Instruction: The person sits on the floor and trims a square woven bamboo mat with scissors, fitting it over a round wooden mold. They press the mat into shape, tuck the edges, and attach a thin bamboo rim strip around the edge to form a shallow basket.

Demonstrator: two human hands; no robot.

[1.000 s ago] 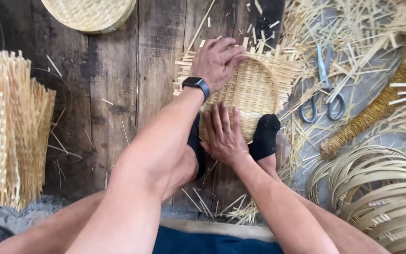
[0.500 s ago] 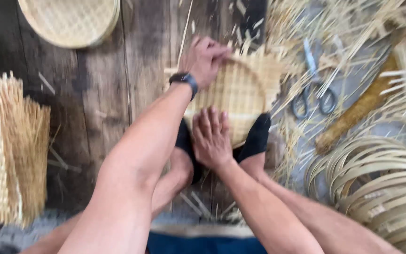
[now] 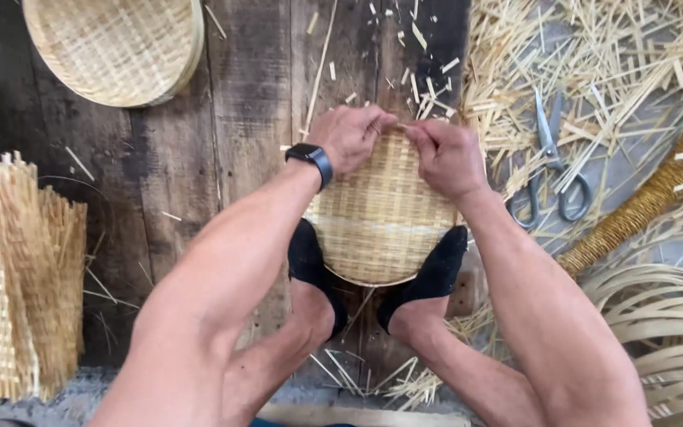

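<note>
A round woven bamboo tray point(image 3: 381, 213) lies on the dark plank floor, pinned at its near edge between my two feet in black socks. My left hand point(image 3: 349, 138), with a black watch on the wrist, and my right hand point(image 3: 444, 158) meet at the tray's far rim. Both pinch a thin bamboo strip there. The fingertips hide the exact spot where the strip enters the weave.
Scissors point(image 3: 551, 166) lie among loose bamboo strips point(image 3: 594, 71) to the right. Coiled bamboo hoops point(image 3: 666, 332) sit at lower right. A finished round tray point(image 3: 116, 47) rests at upper left, and stacked woven mats point(image 3: 9, 277) stand at the left edge.
My right hand rose from pressing the tray's near side to the far rim, joining the left hand. The view shifted, so the tray sits lower and closer to centre.
</note>
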